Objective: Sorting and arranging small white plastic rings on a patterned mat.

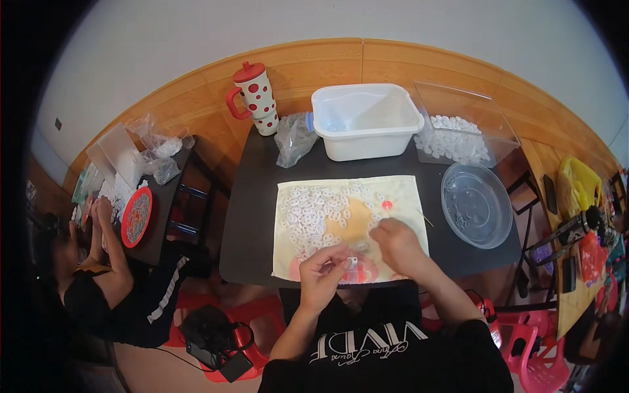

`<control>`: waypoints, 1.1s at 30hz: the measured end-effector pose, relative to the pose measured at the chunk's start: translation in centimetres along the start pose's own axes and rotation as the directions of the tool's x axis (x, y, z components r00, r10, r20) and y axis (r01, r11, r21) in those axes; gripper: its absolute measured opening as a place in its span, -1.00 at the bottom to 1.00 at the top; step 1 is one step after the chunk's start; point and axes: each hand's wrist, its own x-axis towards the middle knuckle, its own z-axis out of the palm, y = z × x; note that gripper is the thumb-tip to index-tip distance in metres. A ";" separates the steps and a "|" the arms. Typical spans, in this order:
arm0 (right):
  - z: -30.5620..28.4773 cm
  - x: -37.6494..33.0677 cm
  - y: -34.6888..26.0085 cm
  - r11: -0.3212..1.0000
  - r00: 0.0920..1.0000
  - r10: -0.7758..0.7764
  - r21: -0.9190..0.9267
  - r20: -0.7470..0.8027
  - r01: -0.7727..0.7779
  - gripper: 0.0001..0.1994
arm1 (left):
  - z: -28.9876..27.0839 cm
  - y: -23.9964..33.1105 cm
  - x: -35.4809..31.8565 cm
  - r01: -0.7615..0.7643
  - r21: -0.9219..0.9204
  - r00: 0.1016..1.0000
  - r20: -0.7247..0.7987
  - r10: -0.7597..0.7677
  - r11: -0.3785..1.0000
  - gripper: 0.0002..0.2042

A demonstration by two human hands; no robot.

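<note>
Pale wall (pixel 393 26) and one wooden panel (pixel 295 62) stand behind one dark table (pixel 252 216), where two hands are working above one cream towel (pixel 405 190). Left hand (pixel 320 278) is pinching one small white piece (pixel 351 261) between thumb and finger, near the front edge of the towel. Right hand (pixel 396 247), just to the right of it, has its fingers curled together; I cannot tell whether they hold something. Beyond the left hand lie many white oval pieces (pixel 306 216), too many and overlapping for me to count exactly.

Farther beyond the hands, I count one white basin (pixel 363 145), one plastic bag (pixel 295 139) and one spotted cup (pixel 259 98) with a red lid. To the right of the right hand is one round clear tray (pixel 488 206) with grey bits (pixel 462 213), and behind this, one clear box (pixel 453 89) with a heap of white things (pixel 458 141).

Well to the left of the left hand, one co-worker (pixel 108 281) sits at a second table (pixel 171 190), near one red tray (pixel 150 208).
</note>
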 end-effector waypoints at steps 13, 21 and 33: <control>-1.0 1.6 1.7 0.999 0.997 -0.022 0.028 0.076 0.019 -0.80 | -0.1 0.1 -0.2 0.027 0.067 1.000 0.014 -0.028 0.997 -0.68; -1.5 0.3 -1.1 0.373 0.914 0.386 0.886 0.122 -0.275 -0.90 | 0.5 0.3 -0.2 0.014 0.040 0.999 0.047 -0.016 0.999 -0.65; -2.5 0.9 -3.1 0.535 0.976 0.210 0.828 0.060 -0.166 -0.88 | 0.9 0.5 -0.2 -0.035 0.013 0.995 0.097 0.034 0.999 -0.56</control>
